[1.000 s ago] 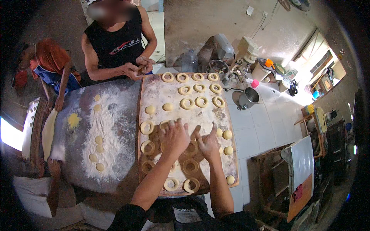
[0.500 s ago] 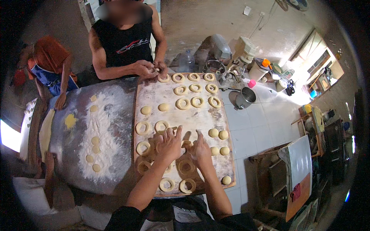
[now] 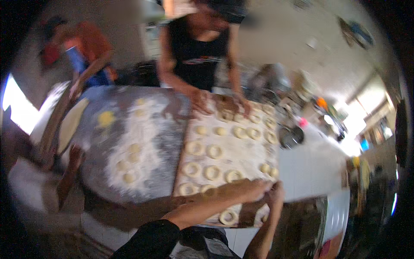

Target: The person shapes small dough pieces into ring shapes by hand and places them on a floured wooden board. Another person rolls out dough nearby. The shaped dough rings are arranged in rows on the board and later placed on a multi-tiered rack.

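Note:
My left hand (image 3: 256, 190) and my right hand (image 3: 275, 190) come together over the right side of a floured board (image 3: 233, 151), just below a small group of dough balls (image 3: 265, 168). Both are smeared by motion; I cannot tell what is between their fingers. Dough rings (image 3: 211, 172) lie in rows on the board, with two more balls (image 3: 200, 130) among them. Some rings are under the shadow of my arms.
A dark table (image 3: 95, 138) to the left carries flour, dough rounds (image 3: 134, 148) and a dough sheet (image 3: 72, 123). Two co-workers (image 3: 194, 52) (image 3: 88, 47) stand at the far side; another hand (image 3: 75, 155) is at the left. A metal pot (image 3: 291, 136) stands to the right.
My hands have moved right and down, from apart over the board's middle to together. The view has swung and blurred. The co-worker in black has brought both hands down to the board.

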`<state>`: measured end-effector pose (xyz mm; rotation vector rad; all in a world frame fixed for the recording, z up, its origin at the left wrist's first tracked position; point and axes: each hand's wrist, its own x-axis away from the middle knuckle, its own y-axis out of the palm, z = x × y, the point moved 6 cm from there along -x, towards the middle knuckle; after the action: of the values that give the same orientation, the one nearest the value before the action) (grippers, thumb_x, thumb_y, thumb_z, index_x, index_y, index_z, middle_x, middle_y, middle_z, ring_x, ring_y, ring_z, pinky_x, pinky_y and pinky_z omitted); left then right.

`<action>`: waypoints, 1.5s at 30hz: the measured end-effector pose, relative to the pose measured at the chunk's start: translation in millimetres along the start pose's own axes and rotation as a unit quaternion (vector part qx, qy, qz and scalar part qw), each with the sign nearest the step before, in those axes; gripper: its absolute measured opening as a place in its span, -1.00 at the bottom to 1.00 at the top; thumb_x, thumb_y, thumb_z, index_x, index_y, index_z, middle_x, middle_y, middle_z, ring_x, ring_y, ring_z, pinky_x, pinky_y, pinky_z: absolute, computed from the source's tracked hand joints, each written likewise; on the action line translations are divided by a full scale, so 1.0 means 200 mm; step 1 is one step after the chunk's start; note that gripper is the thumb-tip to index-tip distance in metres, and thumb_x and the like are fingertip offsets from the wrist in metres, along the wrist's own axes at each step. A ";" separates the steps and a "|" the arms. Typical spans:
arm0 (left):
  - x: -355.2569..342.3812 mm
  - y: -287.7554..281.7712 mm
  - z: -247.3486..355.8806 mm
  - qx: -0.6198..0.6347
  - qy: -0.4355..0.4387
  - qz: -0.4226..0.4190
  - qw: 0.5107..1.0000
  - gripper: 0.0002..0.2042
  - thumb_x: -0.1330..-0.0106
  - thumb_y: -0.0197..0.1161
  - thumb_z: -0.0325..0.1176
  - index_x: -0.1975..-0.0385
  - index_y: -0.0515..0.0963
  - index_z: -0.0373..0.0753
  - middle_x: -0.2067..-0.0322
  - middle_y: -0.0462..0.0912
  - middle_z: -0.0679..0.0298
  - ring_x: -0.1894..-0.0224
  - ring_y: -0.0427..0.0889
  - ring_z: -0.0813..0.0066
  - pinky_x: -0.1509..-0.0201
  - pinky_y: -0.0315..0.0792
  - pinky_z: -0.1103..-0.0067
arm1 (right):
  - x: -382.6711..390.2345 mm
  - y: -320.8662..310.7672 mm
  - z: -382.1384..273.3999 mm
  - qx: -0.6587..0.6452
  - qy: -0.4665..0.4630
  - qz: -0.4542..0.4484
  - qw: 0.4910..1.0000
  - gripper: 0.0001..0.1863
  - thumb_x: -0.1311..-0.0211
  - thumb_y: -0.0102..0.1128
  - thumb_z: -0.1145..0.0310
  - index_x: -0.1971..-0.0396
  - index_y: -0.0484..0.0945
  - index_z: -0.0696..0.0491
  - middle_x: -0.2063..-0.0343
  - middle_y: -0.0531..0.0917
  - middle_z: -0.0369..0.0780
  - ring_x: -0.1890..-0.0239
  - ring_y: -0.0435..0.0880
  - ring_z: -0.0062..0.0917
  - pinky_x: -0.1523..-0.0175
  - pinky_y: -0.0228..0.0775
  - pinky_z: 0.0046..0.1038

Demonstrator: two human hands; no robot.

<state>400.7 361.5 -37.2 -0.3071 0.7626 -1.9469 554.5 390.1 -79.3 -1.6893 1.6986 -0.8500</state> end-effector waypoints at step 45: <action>2.21 -1.31 -0.55 0.063 -0.200 0.400 0.892 -0.73 -0.09 0.40 -0.46 0.20 0.60 -0.33 0.29 0.69 0.13 0.25 0.72 0.25 0.23 0.56 0.37 | 0.93 1.26 -2.21 -0.092 -0.334 -0.176 0.921 -0.47 -0.05 0.35 0.50 -0.05 0.35 0.05 0.20 0.56 -0.11 0.06 0.61 -0.30 0.00 0.47 -0.34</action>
<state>-54.8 103.1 -3.2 -0.2468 0.3865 -1.0886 48.0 215.6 4.8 -2.1316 1.0438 -0.1943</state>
